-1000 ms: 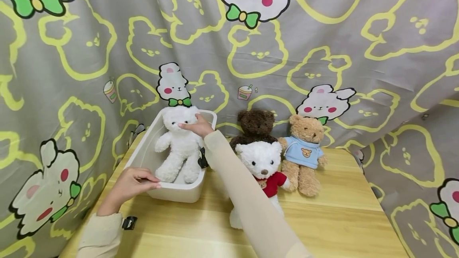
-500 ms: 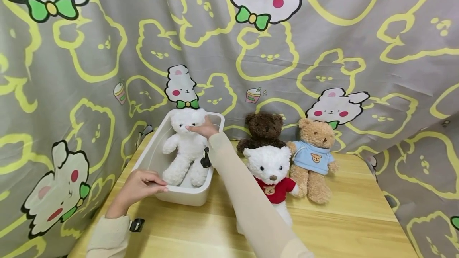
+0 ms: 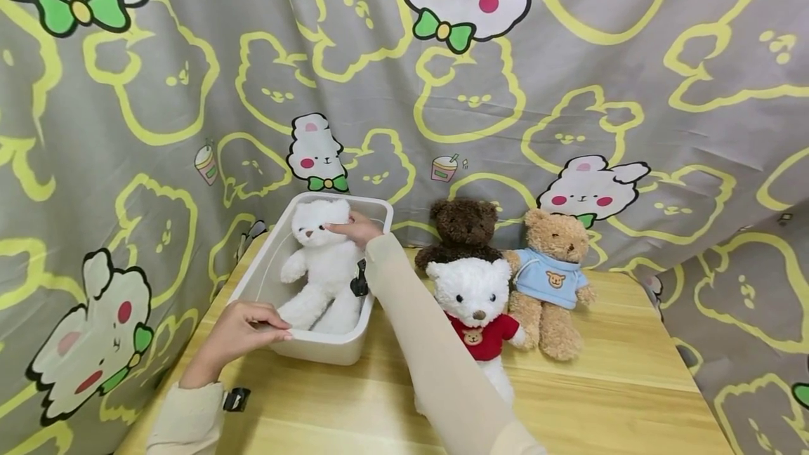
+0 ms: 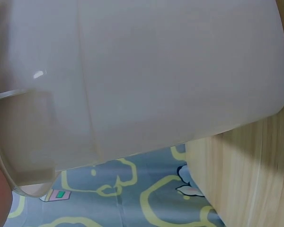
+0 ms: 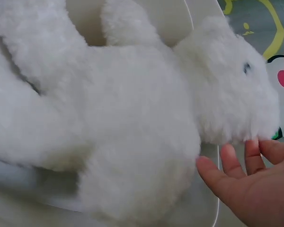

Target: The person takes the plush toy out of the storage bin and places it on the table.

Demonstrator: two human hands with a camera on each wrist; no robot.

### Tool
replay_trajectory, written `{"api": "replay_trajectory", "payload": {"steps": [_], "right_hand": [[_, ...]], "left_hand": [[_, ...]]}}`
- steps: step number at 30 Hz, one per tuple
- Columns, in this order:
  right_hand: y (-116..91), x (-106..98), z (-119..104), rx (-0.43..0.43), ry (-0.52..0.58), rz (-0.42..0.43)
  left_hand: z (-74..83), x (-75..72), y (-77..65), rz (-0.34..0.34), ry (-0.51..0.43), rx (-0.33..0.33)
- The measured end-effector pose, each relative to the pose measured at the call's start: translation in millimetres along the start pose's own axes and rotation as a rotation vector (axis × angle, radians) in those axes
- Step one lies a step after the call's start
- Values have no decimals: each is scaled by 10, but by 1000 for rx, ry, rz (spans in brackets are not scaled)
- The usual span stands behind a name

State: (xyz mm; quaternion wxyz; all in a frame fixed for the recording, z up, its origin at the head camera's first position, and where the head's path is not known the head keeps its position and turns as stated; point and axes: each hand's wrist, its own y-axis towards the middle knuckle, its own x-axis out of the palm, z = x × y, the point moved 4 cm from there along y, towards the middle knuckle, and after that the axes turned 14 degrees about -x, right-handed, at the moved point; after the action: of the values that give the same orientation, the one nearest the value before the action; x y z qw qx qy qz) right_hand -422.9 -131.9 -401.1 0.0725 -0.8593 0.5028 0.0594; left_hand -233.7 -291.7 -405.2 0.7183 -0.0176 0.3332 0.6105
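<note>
A plain white teddy bear (image 3: 325, 265) lies on its back in a white plastic bin (image 3: 384, 213), its head toward the far end and turned slightly left. My right hand (image 3: 359, 228) is at the right side of its head. In the right wrist view, the fingertips (image 5: 252, 146) touch the fur with loosely bent fingers, and the thumb stands apart from the head. My left hand (image 3: 249, 332) pinches the bin's near rim at the left corner. The left wrist view is mostly filled by the bin's outer wall (image 4: 180, 71).
Right of the bin sit a dark brown bear (image 3: 464, 223), a white bear in a red shirt (image 3: 483, 335) and a tan bear in a blue hoodie (image 3: 550, 276). My right forearm partly covers the red-shirted bear. A patterned curtain (image 3: 379, 76) hangs behind the wooden table (image 3: 607, 385).
The plain white bear has sunk lower in the bin, and its head has tipped left, away from my right thumb. My left hand keeps its hold on the rim.
</note>
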Motion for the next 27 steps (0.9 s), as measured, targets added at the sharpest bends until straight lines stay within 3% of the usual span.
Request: {"api": "replay_trajectory", "payload": {"steps": [6, 15, 22, 27], "right_hand": [[-67, 41, -10, -6, -33, -1], [102, 156, 143, -61, -143, 102], [111, 299, 85, -232, -281, -46], [85, 341, 55, -277, -267, -20]], "left_hand": [[3, 4, 1, -1, 3, 7], [3, 8, -10, 1, -11, 5], [-4, 2, -20, 14, 31, -36], [-4, -20, -26, 31, 75, -72]]}}
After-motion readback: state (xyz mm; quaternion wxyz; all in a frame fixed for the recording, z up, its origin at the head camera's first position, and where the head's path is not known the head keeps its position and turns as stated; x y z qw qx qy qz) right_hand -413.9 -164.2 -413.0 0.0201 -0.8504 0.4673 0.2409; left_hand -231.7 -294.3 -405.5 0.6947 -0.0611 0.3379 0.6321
